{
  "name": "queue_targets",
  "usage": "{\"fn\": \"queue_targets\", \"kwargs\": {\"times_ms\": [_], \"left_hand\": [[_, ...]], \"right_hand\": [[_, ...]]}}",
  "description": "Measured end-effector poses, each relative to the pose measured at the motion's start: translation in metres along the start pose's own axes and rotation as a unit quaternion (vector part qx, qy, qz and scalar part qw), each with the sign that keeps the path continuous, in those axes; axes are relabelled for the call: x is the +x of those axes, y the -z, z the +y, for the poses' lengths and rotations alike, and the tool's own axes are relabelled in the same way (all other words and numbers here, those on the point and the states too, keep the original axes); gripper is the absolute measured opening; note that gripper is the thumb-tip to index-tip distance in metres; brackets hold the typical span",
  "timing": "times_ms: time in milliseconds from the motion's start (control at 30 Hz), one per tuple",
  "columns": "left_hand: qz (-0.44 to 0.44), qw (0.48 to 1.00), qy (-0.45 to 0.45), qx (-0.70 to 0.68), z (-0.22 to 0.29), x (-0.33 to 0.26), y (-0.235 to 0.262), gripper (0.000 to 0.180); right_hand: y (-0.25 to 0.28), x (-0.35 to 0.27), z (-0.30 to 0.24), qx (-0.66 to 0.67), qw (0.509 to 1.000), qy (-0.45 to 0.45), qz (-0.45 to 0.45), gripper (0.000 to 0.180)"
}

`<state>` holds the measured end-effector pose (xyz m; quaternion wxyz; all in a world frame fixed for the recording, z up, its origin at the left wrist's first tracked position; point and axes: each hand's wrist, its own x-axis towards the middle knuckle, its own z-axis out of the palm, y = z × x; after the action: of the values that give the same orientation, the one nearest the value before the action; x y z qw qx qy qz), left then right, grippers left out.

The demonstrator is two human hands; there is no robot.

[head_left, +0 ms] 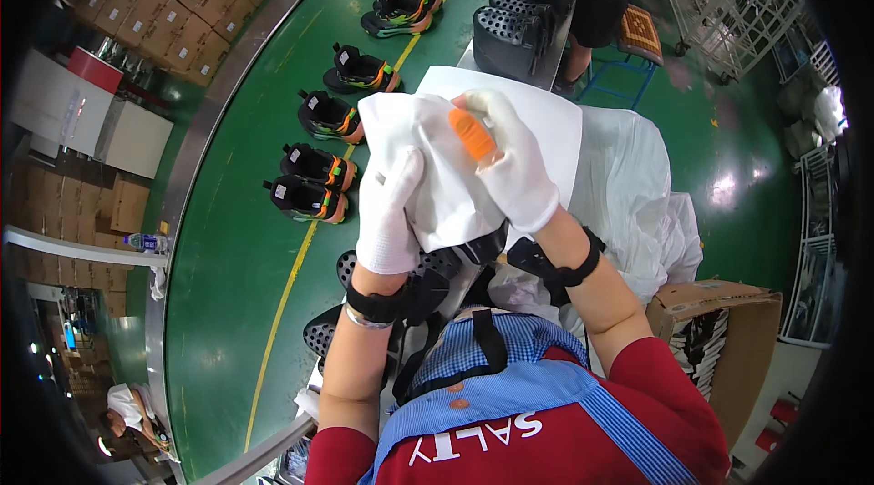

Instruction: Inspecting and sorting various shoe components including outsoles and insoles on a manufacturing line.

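Note:
Both my hands wear white gloves and hold a crumpled sheet of white paper (444, 189) between them. My left hand (390, 226) grips its left side, thumb lying over the paper. My right hand (517, 171) pinches the upper right part; an orange rubber cover sits on its thumb. Under the right hand lies a larger stack of flat white paper (557, 135). Black perforated clogs (441, 263) show partly beneath my left wrist, the rest hidden by my arms. Whether anything is inside the crumpled paper I cannot see.
Black sneakers with orange and green trim (305, 200) line the green conveyor belt (228, 303) on the left. More black clogs (514, 39) stand on the ledge ahead. White plastic sheeting (628, 185), an open carton (756, 348) and a stool (641, 33) are rightward. A person stands ahead.

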<state>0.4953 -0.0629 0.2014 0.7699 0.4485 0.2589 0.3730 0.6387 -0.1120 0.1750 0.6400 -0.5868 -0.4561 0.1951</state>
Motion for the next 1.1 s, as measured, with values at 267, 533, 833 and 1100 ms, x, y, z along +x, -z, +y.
{"fn": "queue_targets", "kwargs": {"times_ms": [267, 533, 833, 1100], "left_hand": [[0.049, 0.998, 0.025, 0.000, -0.012, 0.004, -0.021, 0.046], [0.030, 0.949, -0.010, 0.313, -0.027, 0.003, -0.034, 0.019], [-0.059, 0.995, 0.077, 0.035, -0.030, -0.009, -0.038, 0.046], [-0.009, 0.996, 0.082, 0.031, -0.028, -0.034, -0.028, 0.053]], "right_hand": [[0.007, 0.000, -0.001, 0.415, 0.880, -0.231, -0.011, 0.020], [0.033, -0.002, 0.007, 0.137, 0.979, -0.039, 0.144, 0.019], [0.019, -0.007, 0.003, 0.223, 0.965, -0.068, 0.119, 0.027], [0.012, -0.027, 0.007, 0.305, 0.939, -0.145, 0.067, 0.028]]}}
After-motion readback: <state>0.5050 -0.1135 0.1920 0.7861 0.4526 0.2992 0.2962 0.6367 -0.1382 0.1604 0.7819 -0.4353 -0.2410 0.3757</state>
